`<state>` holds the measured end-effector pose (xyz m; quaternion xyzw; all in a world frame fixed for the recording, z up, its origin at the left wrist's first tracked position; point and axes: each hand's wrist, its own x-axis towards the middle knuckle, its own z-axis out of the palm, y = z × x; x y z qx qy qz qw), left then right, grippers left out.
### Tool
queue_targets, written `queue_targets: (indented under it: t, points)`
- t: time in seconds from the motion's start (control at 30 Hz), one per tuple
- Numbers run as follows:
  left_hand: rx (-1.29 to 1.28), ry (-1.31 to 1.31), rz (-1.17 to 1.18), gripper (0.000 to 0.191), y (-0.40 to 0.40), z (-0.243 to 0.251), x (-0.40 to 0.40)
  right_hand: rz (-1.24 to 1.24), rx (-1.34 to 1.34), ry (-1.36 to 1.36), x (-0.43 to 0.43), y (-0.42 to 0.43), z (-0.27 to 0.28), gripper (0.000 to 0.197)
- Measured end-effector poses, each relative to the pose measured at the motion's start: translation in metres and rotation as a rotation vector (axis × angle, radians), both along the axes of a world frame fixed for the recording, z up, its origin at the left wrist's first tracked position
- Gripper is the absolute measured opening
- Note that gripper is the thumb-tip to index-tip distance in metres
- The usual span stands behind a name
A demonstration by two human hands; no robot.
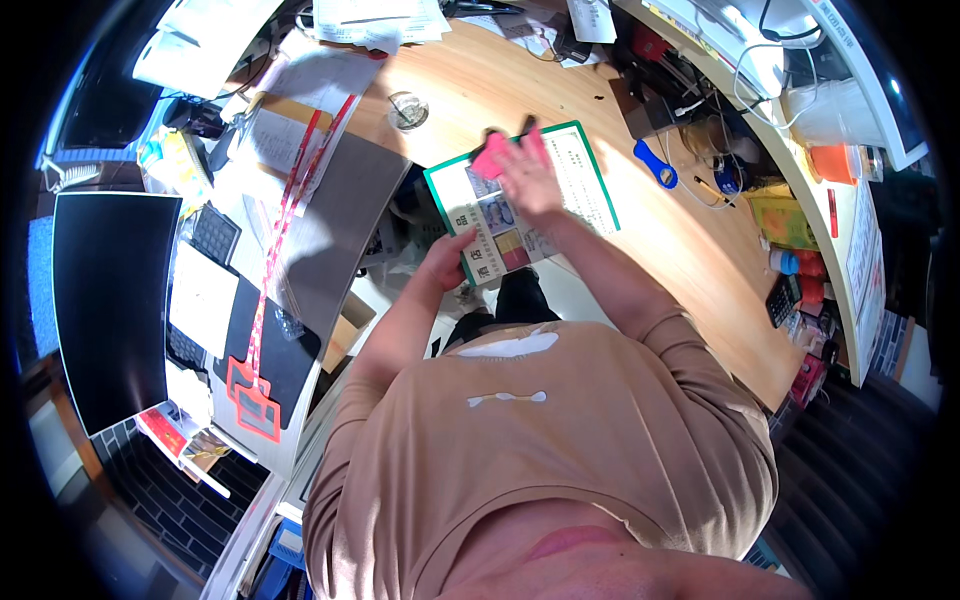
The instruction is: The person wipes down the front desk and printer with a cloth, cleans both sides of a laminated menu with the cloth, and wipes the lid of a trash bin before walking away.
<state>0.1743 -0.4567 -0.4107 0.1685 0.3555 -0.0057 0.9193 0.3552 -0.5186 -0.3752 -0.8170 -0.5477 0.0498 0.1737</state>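
Note:
A flat green-edged display sign [585, 187] with printed writing and small pictures lies tilted before me, partly over the wooden desk and partly past its edge. My left hand [448, 261] grips the sign's near left corner, thumb on top. With fingers spread flat, my right hand [531, 184] presses a pink cloth [491, 154] with dark edges against the upper part of the sign. The cloth is slightly blurred and partly hidden under the fingers. My right forearm covers some of the print.
A round glass ashtray [408, 111] stands beyond the sign on the wooden desk [465, 82]. To the right are a blue-handled tool [655, 163] and a calculator [784, 300]. On the left, red fly swatters [255, 401] lie across the grey desk near a black monitor [112, 307].

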Motion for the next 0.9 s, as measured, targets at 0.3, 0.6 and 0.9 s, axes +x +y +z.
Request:
queue_targets:
  t: [0.3, 0.6, 0.9]
  points:
    - [0.067, -0.004, 0.124, 0.028, -0.002, 0.005, 0.005, 0.191, 0.125, 0.145, -0.034, -0.038, 0.003, 0.028]
    - [0.094, 0.039, 0.136, 0.031, -0.004, 0.011, 0.007, -0.149, -0.031, -0.114, 0.021, -0.108, 0.014, 0.039]
    - [0.098, 0.014, 0.108, 0.034, -0.002, 0.006, 0.006, -0.134, 0.093, 0.023, -0.053, -0.083, 0.007, 0.045]
